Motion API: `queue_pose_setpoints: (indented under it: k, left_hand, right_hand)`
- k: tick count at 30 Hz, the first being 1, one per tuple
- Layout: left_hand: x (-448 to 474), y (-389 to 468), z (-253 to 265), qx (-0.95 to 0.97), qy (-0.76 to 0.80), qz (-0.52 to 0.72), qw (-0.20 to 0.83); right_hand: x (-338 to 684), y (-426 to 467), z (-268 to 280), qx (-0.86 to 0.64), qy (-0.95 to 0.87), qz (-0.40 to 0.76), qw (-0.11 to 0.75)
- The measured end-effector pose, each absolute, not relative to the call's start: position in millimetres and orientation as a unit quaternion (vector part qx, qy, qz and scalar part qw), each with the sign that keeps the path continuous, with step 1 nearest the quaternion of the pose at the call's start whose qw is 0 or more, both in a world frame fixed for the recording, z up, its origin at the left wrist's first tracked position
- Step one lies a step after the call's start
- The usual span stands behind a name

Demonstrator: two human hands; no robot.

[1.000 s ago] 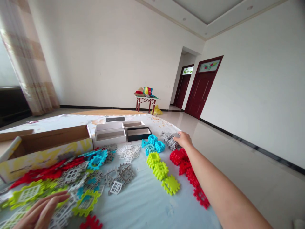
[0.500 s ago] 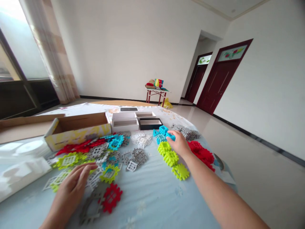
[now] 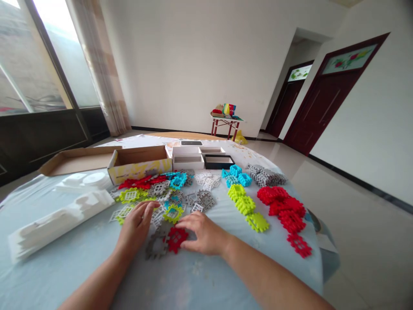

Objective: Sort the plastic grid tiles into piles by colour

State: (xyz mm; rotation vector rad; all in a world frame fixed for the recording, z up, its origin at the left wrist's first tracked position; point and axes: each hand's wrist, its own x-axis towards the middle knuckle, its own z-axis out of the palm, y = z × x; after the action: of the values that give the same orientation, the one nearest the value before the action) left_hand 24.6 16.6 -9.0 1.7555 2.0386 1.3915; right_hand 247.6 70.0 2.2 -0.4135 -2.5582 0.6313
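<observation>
My right hand [image 3: 204,234] is at the right edge of a red toothed building tile [image 3: 177,239], thumb and fingers apart around its corner. A grey tile [image 3: 157,246] with a large opening lies to the left of the red one. My left hand [image 3: 137,224] rests over the near side of the mixed pile, fingers stretched out and apparently holding nothing. Around it lie lime-green tiles [image 3: 173,213], white window pieces [image 3: 122,212] and grey tiles [image 3: 205,199]. What lies beneath the left hand is hidden.
To the right lie a lime-green row [image 3: 245,205], a blue group [image 3: 232,180], a red heap [image 3: 287,209] and a grey heap [image 3: 264,175]. Behind are an open cardboard box [image 3: 140,170], white trays [image 3: 188,165] and a black tray [image 3: 220,167]. White foam packing [image 3: 61,226] lies left.
My right hand has moved from the blue group back toward me, to the red tile. A blue tile now sits in that group. The view has shifted; my left hand remains by the pile.
</observation>
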Motion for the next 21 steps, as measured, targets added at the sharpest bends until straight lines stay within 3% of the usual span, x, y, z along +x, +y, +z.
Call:
queue_pose_setpoints:
  k: [6,13,21]
  left_hand:
    - [23.5,15.6,-8.3,0.570,0.678,0.460,0.065]
    - [17.0,18.6,-10.8,0.571,0.688,0.443,0.068]
    - [6.1,23.9,-19.9,0.564,0.706,0.423,0.068]
  right_hand:
    - [241.0,65.1,-0.5,-0.169,-0.934,0.229,0.214]
    - [266.8,76.6,6.9,-0.245,-0.905,0.214,0.274]
    - [277.5,92.0,-5.1,-0.295,-0.904,0.194,0.242]
